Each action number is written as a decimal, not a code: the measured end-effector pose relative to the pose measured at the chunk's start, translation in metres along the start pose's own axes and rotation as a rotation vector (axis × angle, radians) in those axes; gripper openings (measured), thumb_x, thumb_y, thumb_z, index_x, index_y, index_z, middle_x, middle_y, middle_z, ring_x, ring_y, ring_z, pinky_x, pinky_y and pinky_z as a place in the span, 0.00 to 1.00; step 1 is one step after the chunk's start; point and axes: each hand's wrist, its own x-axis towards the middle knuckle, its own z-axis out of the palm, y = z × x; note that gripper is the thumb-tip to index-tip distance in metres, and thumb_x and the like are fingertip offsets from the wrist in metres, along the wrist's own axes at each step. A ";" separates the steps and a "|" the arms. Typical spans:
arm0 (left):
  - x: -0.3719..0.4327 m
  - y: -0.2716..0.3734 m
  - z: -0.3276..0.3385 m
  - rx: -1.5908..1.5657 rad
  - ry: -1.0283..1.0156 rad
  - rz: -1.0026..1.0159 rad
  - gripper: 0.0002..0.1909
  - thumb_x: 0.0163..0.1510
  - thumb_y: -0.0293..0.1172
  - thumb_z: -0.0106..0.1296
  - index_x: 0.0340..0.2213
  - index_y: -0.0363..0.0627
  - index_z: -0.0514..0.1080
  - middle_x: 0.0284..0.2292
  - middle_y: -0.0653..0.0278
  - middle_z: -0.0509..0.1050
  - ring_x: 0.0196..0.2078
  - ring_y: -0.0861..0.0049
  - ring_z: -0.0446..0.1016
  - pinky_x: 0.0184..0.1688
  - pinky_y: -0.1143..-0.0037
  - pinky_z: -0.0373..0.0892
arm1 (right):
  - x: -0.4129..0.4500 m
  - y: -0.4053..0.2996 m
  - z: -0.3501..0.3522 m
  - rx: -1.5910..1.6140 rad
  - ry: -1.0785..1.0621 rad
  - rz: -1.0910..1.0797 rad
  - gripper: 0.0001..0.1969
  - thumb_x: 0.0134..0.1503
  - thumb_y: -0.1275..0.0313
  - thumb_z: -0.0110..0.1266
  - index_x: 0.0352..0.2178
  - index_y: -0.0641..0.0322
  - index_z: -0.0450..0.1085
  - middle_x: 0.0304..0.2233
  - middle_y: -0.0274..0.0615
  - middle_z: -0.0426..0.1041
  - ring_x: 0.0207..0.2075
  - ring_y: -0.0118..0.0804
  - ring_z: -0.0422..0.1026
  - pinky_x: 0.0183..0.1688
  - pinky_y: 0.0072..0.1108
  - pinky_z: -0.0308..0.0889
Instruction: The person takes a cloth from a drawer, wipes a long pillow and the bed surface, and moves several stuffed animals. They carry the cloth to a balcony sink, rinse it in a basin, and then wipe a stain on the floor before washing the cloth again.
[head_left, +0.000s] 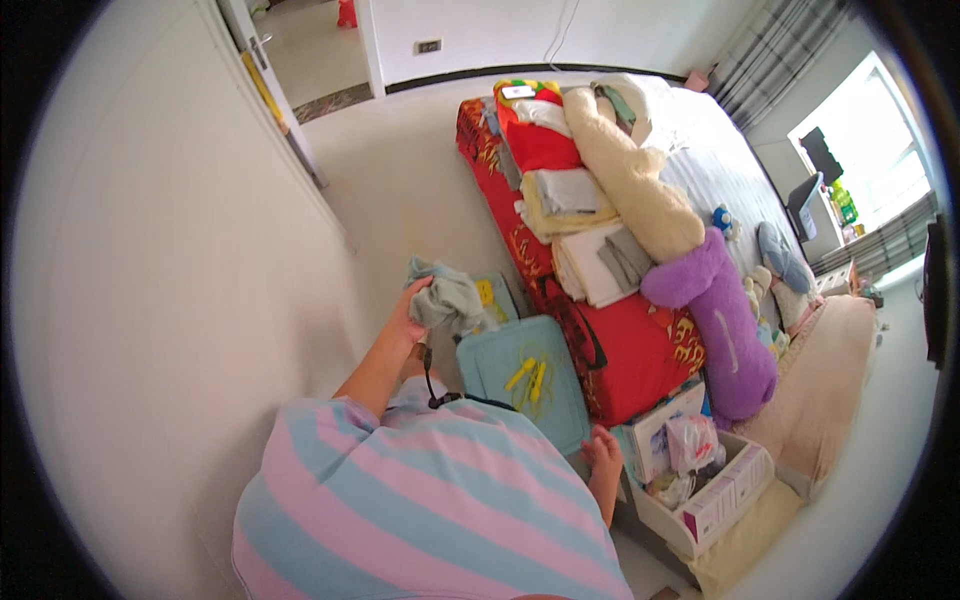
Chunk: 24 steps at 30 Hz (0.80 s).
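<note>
A crumpled grey-green cloth (448, 298) is gripped in my left hand (420, 311), above the floor left of the bed. Just right of it lies a light blue plastic lid (491, 360) with a yellow-handled skipping rope (537, 381) on top. A second blue container (506, 300), with something yellow in it, sits partly behind the cloth and lid. My right hand (602, 448) is by the lid's lower right corner, its fingers partly curled and no object visible in them. Folded white and grey cloths (600, 262) lie on the bed's near side.
The bed has a red patterned cover (622, 360), more folded cloths (566, 199), a long cream plush (637, 180) and a purple plush (724, 330). A white box of packages (660, 525) stands at lower right. A wall (187, 262) and open door (277, 97) are on the left.
</note>
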 end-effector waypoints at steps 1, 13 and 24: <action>0.014 0.013 0.003 -0.012 0.062 0.015 0.16 0.50 0.36 0.48 0.40 0.43 0.65 0.39 0.60 0.70 0.42 0.66 0.70 0.46 0.64 0.67 | 0.008 -0.003 0.010 0.006 0.012 -0.021 0.16 0.53 0.69 0.47 0.43 0.63 0.65 0.38 0.37 0.68 0.34 0.28 0.67 0.33 0.20 0.63; 0.177 0.288 0.087 0.249 -0.124 -0.015 0.20 0.50 0.39 0.49 0.43 0.43 0.64 0.40 0.62 0.70 0.41 0.74 0.70 0.45 0.72 0.66 | 0.118 -0.107 0.234 -0.677 0.056 -0.151 0.15 0.51 0.71 0.49 0.42 0.63 0.65 0.37 0.41 0.68 0.34 0.31 0.69 0.34 0.21 0.64; 0.211 0.408 0.141 0.213 -0.312 0.037 0.24 0.54 0.45 0.44 0.47 0.42 0.62 0.43 0.63 0.69 0.44 0.76 0.69 0.48 0.75 0.64 | 0.229 -0.111 0.308 -0.810 0.056 -0.196 0.17 0.48 0.70 0.53 0.42 0.61 0.66 0.39 0.46 0.69 0.33 0.37 0.72 0.36 0.25 0.66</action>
